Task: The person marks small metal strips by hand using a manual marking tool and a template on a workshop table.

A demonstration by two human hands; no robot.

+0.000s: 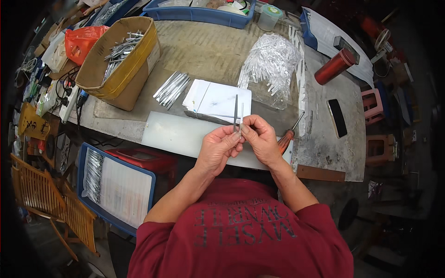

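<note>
The person's left hand [220, 144] is closed to a narrow pinch, thumb against fingers, on a thin dark strip [235, 111] that points up toward 12 o'clock. The right hand [259, 136] pinches a slim pale strip [242, 111] just beside it, and the fingertips of both hands meet or nearly meet. Both strips are raised in front of the torso, over the near edge of a worn grey table [208, 51].

Under and beside the hands, a pale board [178, 134] runs out toward 9 o'clock. Dim floor surrounds the table, with a slatted wooden chair [41, 190] far off at 8 o'clock and a pink stool [372, 104] at 2 o'clock.

At 10 o'clock a cardboard box [147, 51] holds a heap of metal rods [123, 51]. A blue tray [153, 194] at 8 o'clock, lower than the tabletop, holds shiny, packed pieces [94, 173] and a white lining. Another blue bin [199, 14] stands at the far edge, near 12 o'clock.

Just beyond the fingertips, at 11 o'clock, sits a white-topped block [215, 97], partly covered by the strips. Past it lies a bundle of silvery rods [171, 90]. A pile of white strips [271, 58] spreads at 1 o'clock over clear plastic. A red-handled screwdriver [287, 139] lies close by the right hand at 3 o'clock; a phone [337, 118] and a red cylinder [334, 67] are farther out, around 2 o'clock.
</note>
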